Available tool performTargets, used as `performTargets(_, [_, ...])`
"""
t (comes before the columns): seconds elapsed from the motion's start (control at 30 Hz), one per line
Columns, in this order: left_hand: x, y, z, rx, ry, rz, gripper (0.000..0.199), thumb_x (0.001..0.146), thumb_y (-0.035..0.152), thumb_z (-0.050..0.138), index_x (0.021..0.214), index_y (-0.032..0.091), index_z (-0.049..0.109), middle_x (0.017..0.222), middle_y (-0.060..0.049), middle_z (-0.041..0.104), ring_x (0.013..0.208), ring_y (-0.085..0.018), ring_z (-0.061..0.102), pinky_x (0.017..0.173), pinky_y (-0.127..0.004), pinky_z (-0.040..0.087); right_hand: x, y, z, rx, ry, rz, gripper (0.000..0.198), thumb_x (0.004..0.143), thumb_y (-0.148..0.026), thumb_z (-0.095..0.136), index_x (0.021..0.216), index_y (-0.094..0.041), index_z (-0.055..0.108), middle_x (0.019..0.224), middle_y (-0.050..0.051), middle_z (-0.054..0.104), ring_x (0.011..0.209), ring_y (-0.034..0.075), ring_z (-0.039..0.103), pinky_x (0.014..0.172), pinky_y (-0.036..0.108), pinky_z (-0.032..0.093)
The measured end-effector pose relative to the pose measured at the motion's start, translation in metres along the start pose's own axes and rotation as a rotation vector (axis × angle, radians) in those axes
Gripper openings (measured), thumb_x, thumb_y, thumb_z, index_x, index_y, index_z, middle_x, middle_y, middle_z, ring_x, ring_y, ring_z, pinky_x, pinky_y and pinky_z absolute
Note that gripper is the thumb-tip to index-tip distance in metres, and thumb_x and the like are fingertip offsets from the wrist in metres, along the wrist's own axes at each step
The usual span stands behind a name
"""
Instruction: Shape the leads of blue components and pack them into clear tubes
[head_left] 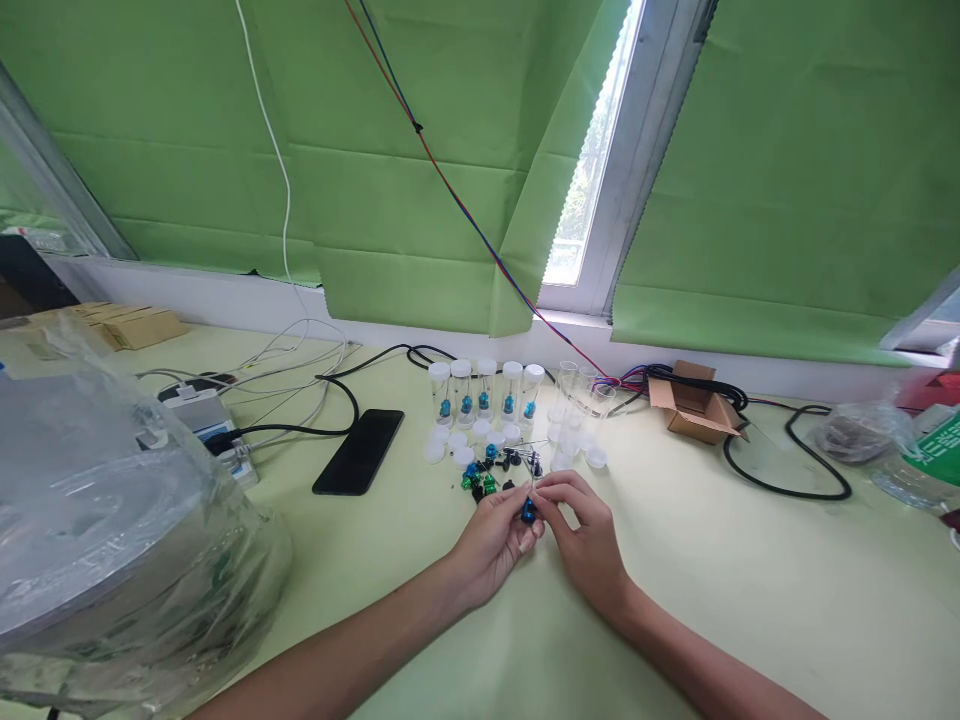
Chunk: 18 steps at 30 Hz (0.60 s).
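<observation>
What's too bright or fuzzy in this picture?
In the head view, daylight bleaches the window gap nearly white; in the head view, pale glare streaks the plastic bag; also in the head view, the blue part at the hands is too small to show fine detail.

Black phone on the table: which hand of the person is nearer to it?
Left. The left hand is to the right of the black phone and lower in the picture; the right hand is farther right, just past the left hand.
</observation>
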<state>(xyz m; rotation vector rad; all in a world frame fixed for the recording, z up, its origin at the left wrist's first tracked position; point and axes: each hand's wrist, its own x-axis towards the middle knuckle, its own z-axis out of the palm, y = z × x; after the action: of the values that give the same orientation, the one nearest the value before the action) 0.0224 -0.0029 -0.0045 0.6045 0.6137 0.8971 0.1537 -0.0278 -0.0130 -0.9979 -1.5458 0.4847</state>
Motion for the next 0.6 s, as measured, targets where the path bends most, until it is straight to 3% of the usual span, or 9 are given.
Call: performTargets(0.6, [-0.001, 0.0009, 0.0029, -0.035, 0.062, -0.012, 0.018, 0.082, 0.026, 0.07, 0.075, 0.01, 0.065, 0.06, 0.0, 0.056, 0.048, -0.006, 0.052, 0.04, -0.012, 0.039, 0.0009, -0.0031, 0.0005, 0.014, -0.018, 0.014, 0.021, 0.095, -0.023, 0.052, 0.085, -0.021, 0.07, 0.092, 0.008, 0.064, 0.087, 0.021, 0.062, 0.077, 0.033, 0.051])
